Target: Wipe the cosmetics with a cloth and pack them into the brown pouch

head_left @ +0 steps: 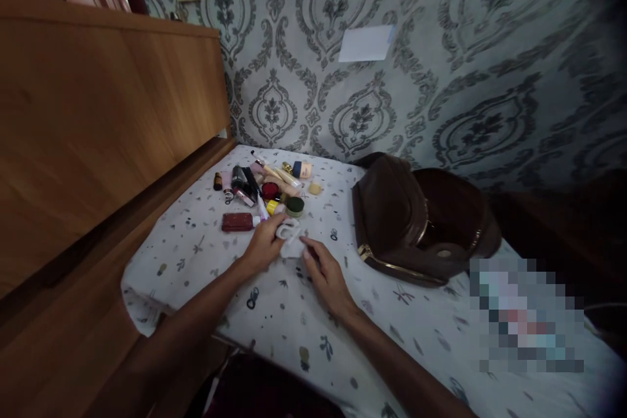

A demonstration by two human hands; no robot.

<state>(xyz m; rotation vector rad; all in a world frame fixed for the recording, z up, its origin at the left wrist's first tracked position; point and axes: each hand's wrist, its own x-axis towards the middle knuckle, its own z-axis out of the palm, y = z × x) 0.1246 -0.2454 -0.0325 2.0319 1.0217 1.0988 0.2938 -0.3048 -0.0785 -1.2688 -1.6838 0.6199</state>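
Observation:
A white coiled cable (290,230), with a pale block-like part below it that looks like a charger, is held over the patterned cloth. My left hand (264,245) is closed around its left side. At its right edge, the thumb and forefinger of my right hand (327,274) pinch the pale part. Just beyond my left hand lies a dark red case (238,221). Close past the cable are a dark green-lidded jar (294,206), a yellow-capped item (274,208) and a round red compact (270,191).
A brown leather bag (392,209) stands unzipped on the right. More cosmetics, including a blue-lidded jar (302,170) and a small brown bottle (218,181), lie heaped at the back. A wooden cabinet (112,91) borders the left; papered wall (313,98) closes the back.

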